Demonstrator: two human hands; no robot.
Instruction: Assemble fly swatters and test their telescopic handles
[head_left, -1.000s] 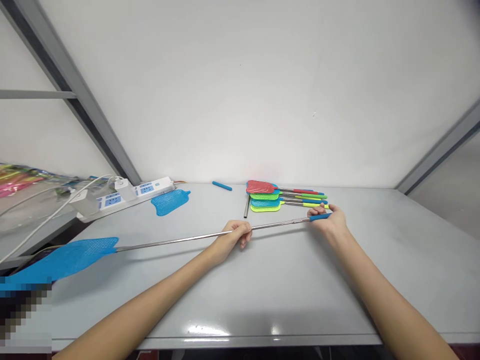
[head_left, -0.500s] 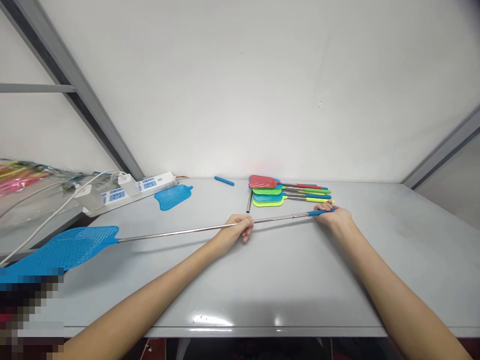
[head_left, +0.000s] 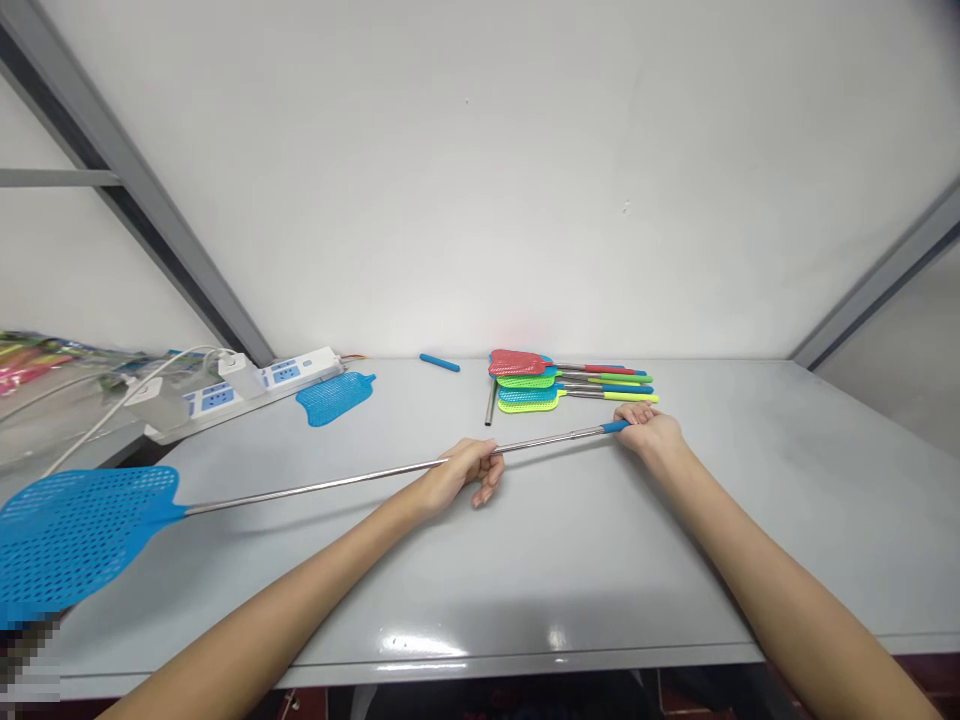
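Note:
A blue fly swatter (head_left: 97,530) with a long, drawn-out metal rod stretches across the table, its mesh head at the far left. My right hand (head_left: 646,428) is wrapped round its blue handle. Midway along the rod, my left hand (head_left: 466,472) pinches the metal, with the lower fingers loosely curled. Beyond my hands lies a stack of shorter swatters (head_left: 529,400) in red, green, blue and yellow. Left of the stack are a short metal tube (head_left: 490,403), a loose blue handle (head_left: 439,362) and a loose blue swatter head (head_left: 336,398).
A white power strip (head_left: 247,392) with plugged-in chargers and cables lies at the table's back left. Clear plastic packaging with colourful items (head_left: 34,360) sits on the far left. A white wall (head_left: 450,220) rises behind the grey table (head_left: 570,560); grey metal posts frame both sides.
The swatter's mesh head has moved left and turned to face more toward me. My left hand's lower fingers have loosened a little. My view has shifted slightly to the right.

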